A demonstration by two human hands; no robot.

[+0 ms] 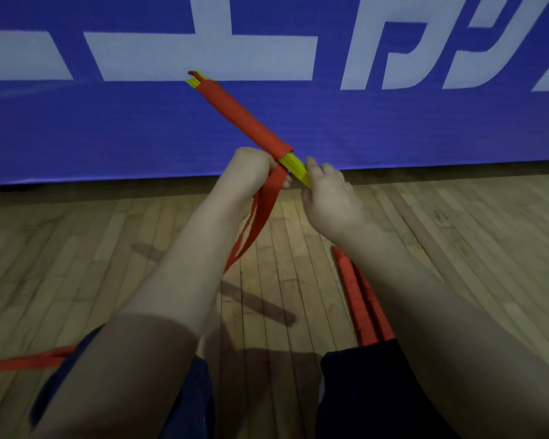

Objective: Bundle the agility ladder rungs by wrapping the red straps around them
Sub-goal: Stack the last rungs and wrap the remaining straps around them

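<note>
Wood-plank floor ran right up under blue banner. Wrapped red bundle lay on planks, well short of banner. Red strap trailed flat, farther still from banner.

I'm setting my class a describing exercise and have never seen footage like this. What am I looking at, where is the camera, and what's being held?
No machine here: these are a person's two bare hands, filmed by one head-worn camera looking forward and down. The right hand grips the bare end of a bundle of flat yellow ladder rungs. The left hand grips the long red fabric strap, already wound along most of that bundle. On the wooden plank floor lie red-wrapped bundles and another stretch of red strap. Behind hangs a blue banner.
</note>
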